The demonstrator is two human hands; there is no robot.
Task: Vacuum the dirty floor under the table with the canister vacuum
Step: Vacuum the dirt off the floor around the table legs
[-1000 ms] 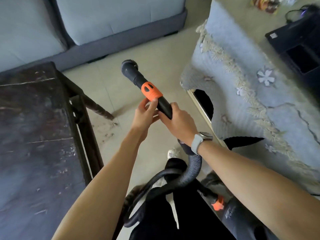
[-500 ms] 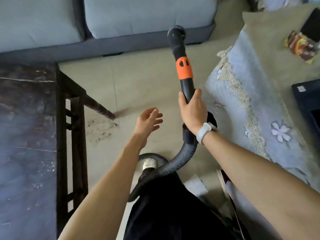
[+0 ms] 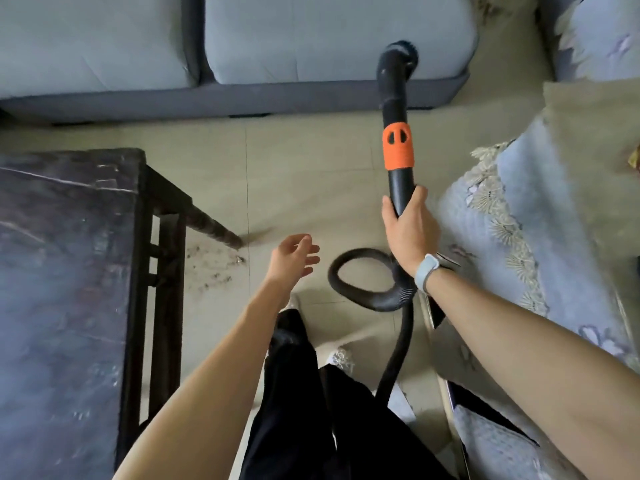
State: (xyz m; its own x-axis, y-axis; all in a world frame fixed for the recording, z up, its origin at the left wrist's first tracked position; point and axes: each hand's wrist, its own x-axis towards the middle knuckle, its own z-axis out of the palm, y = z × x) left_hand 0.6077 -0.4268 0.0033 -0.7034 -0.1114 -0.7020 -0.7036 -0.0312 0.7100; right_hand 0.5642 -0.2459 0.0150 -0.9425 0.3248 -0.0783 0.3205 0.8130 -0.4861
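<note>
My right hand [image 3: 408, 233] grips the black vacuum wand [image 3: 398, 147] just below its orange collar. The wand points up and away, its round brush nozzle [image 3: 400, 57] in front of the sofa. The ribbed black hose [image 3: 363, 275] loops on the floor under my right wrist and runs down toward me. My left hand [image 3: 294, 258] hovers with relaxed fingers, holding nothing, left of the hose. Dark crumbs and dirt [image 3: 211, 265] lie on the beige tile by the leg of the dark table [image 3: 69, 271] on the left. The canister is out of view.
A grey-blue sofa [image 3: 242, 46] runs across the far side. On the right stands furniture under a light blue flowered cloth [image 3: 540, 237]. My legs in black trousers [image 3: 311, 410] fill the bottom centre. Bare tile lies between table and sofa.
My left hand let go of the wand and now hangs free. My right hand swung the wand from pointing left to upright, nozzle toward the sofa. The hose has formed a loop.
</note>
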